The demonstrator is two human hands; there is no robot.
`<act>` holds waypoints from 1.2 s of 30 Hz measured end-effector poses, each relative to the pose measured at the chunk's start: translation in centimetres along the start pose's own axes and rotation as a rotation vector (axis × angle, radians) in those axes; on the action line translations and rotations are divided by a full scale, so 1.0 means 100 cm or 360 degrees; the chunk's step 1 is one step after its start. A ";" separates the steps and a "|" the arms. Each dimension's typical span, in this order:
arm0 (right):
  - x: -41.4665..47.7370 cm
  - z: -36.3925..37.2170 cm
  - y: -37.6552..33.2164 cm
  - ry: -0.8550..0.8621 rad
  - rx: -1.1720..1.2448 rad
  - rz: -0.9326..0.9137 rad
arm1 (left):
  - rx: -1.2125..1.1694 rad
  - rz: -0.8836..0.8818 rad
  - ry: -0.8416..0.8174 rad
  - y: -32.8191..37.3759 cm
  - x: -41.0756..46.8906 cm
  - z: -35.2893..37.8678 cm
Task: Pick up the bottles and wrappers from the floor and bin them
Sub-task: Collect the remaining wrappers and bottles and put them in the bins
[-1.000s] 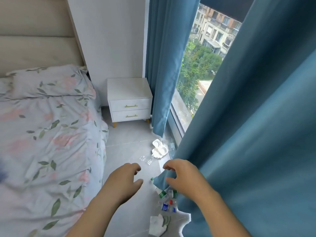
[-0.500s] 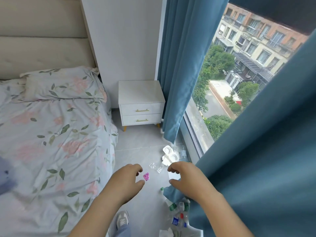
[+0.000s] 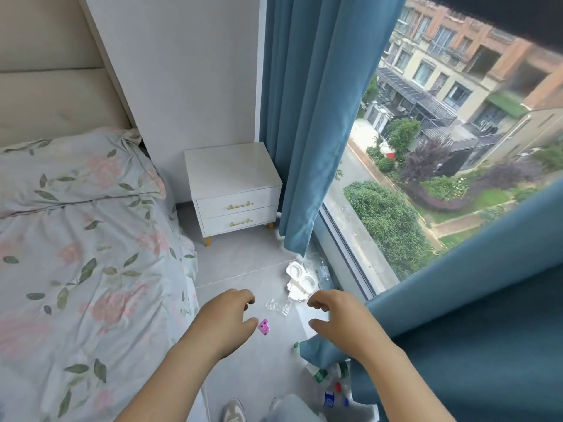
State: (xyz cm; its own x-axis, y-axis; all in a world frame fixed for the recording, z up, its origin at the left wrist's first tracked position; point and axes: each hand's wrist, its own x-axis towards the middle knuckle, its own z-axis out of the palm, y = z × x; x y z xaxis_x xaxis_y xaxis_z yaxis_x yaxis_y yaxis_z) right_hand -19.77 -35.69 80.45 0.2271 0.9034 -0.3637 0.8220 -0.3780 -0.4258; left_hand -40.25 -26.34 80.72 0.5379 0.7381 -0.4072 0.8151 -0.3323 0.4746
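Observation:
Litter lies on the grey tiled floor by the window. A pink wrapper sits between my hands, with a clear crumpled wrapper just beyond it. White moulded packaging and a clear bottle lie farther off near the glass. Several plastic bottles with green, red and blue labels cluster under the curtain hem at lower right. My left hand hovers empty with curled fingers beside the pink wrapper. My right hand hangs open over the floor, holding nothing.
A bed with floral bedding fills the left side. A white nightstand stands against the wall ahead. Blue curtains hang at the window, and one panel drapes along my right arm. My shoe shows at the bottom edge.
The view has tilted up and moved forward. My right hand let go of the curtain edge and opened. The pink wrapper came into sight between my hands.

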 end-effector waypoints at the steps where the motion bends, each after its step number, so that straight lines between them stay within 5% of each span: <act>1: 0.006 -0.003 0.002 0.0017 0.0004 0.0020 | 0.0012 0.0014 -0.0015 0.000 0.008 -0.002; 23: 0.187 -0.054 0.102 0.0000 0.0078 0.0250 | 0.0172 0.0083 -0.0214 0.060 0.233 -0.024; 36: 0.288 0.008 0.173 -0.0104 0.0174 0.0540 | 0.0344 0.0120 -0.0471 0.037 0.371 0.043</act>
State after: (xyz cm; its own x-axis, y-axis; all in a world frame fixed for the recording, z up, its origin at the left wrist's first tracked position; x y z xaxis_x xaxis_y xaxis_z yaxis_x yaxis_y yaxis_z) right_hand 0.59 -16.37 61.91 0.4404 0.7095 -0.5502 0.6440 -0.6766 -0.3570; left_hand -16.37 -2.66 64.02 0.6114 0.5155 -0.6004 0.7803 -0.5191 0.3489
